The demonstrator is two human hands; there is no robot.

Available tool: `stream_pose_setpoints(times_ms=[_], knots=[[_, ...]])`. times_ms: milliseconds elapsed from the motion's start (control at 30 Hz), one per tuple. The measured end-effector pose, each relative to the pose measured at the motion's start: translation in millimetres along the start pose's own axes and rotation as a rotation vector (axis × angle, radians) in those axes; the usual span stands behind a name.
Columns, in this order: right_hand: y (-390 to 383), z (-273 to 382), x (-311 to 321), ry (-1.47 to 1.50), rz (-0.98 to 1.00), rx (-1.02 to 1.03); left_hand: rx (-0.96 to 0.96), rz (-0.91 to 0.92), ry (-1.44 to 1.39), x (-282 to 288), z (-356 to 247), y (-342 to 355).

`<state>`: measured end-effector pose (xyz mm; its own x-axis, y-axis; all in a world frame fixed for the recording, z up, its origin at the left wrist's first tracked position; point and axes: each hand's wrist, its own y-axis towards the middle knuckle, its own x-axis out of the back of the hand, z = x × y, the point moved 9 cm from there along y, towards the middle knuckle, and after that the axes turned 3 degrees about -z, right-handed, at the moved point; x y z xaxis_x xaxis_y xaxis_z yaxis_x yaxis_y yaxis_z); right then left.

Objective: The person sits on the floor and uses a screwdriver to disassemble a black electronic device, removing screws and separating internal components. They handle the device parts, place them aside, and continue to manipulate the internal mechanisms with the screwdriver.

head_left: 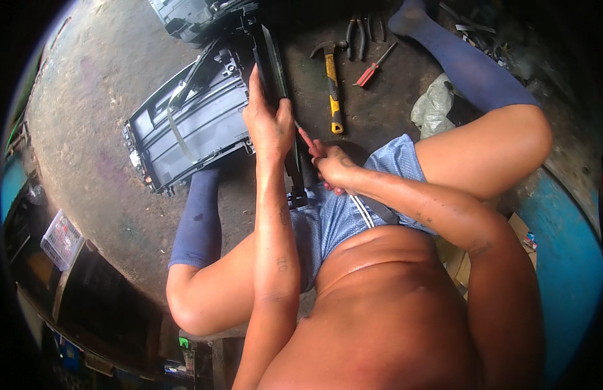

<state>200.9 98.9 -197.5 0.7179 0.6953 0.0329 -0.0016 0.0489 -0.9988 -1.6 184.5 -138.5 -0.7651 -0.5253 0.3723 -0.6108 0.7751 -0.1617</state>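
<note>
Stained, uneven floor (106, 175) underneath, with a blue surface (565, 247) past its right edge and dark shelving (106, 299) off its near left corner. Sitting low, knees spread, in blue shorts (334, 240). Grasping a long, narrow black plastic part (268, 62) in the left hand (269, 127), with thumb on its right side and one finger stretched up its left side; cannot see the other fingertips. Holding it over the middle of the floor, lengthwise between the far edge and the shorts. Clenching the fingers of the right hand (334, 166) around a red-handled tool (306, 138), aimed at the black part's right side, just beside the left wrist; cannot tell whether touching. Have, toward the floor's left edge, a pale grey plastic panel (217, 123) with dark edging, lying at a slant near the left hand, and beyond it, at the far edge, a grey plastic housing (191, 19). Can see, right of the black part, a hammer (333, 91) with a yellow and black handle, then dark pliers (357, 39) and a red screwdriver (374, 65). Also have a crumpled whitish sack (431, 104) toward the right edge, near loose scraps (493, 58) in the far right corner.
</note>
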Motion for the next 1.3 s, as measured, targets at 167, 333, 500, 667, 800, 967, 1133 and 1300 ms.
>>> stream_pose_setpoints(times_ms=[167,333,500,667,800,967,1133,1300], knots=[[-5,-12,-5,0.041,0.009,-0.032,-0.002,-0.007,0.002,-9,-10,-3],[19,13,15,-0.706,0.029,0.246,-0.038,-0.013,-0.046,-11,-10,-4],[13,47,52,-1.443,-0.022,0.652,-0.071,0.027,-0.047,4,12,5],[35,53,82,-1.612,-0.068,0.809,0.056,0.079,-0.138,4,20,10],[38,52,106,-1.702,-0.035,0.717,0.151,0.085,-0.311,24,48,17],[24,64,125,-1.523,-0.219,0.756,0.442,0.077,-0.103,58,69,19],[-50,92,204,-0.848,-0.323,0.844,0.364,0.001,-0.283,77,26,-7],[-37,104,198,0.051,-0.267,0.853,0.248,-0.174,-0.643,69,-31,-58]])
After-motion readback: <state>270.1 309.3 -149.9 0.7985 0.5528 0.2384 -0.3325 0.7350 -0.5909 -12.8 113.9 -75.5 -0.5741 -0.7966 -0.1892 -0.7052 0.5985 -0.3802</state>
